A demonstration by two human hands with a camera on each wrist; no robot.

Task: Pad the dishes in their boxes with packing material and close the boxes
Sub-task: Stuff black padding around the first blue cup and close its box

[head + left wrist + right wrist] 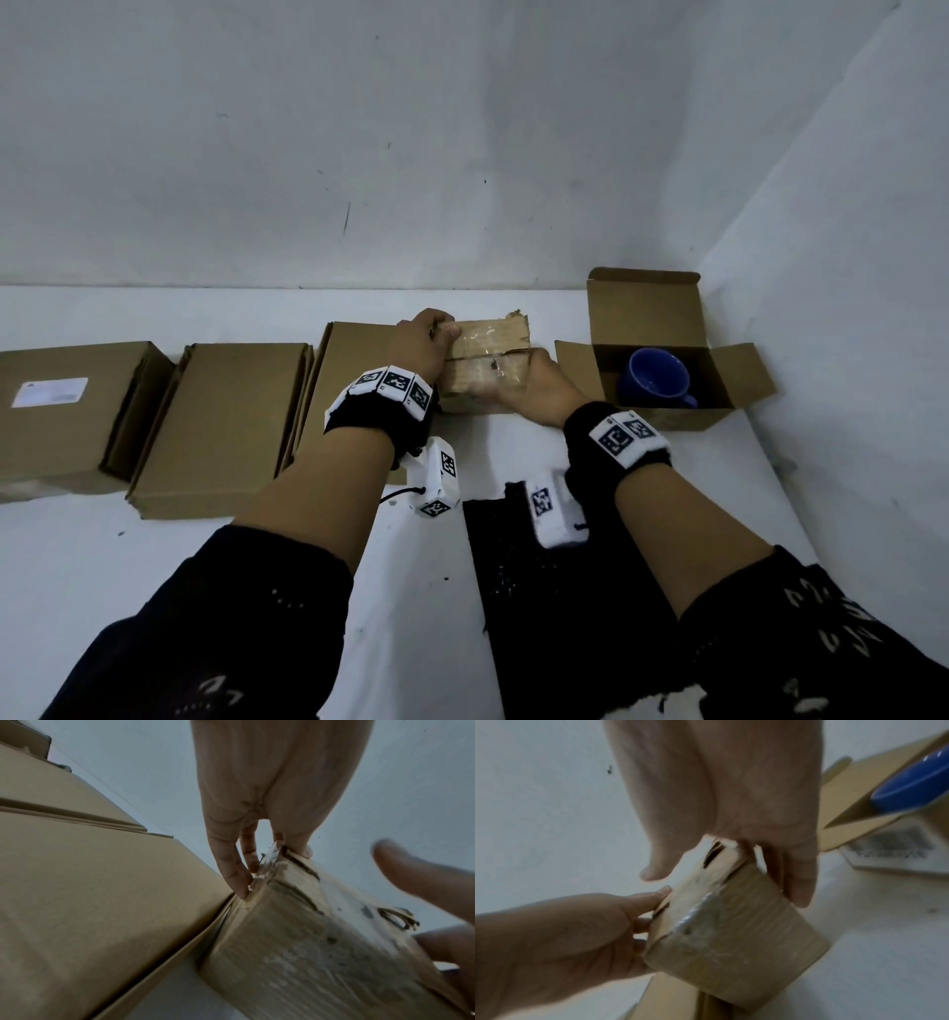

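A small worn cardboard box (485,367) wrapped in clear tape sits at the table's middle, its top flaps shut. My left hand (436,334) grips its far left corner, thumb on top and fingers (239,866) down the side. From the other side my right hand (529,375) holds the box's right end, thumb (654,870) over the top and fingers (798,882) along the side wall. The box (736,939) looks tilted in the right wrist view. To the right stands an open box (662,308) with a blue mug (657,377) inside, flaps spread.
Three closed flat cardboard boxes line the left: one with a white label (61,406), a second (226,421), and a third (354,370) touching the small box. A black sheet (565,591) lies near the front edge. Walls close off the back and right.
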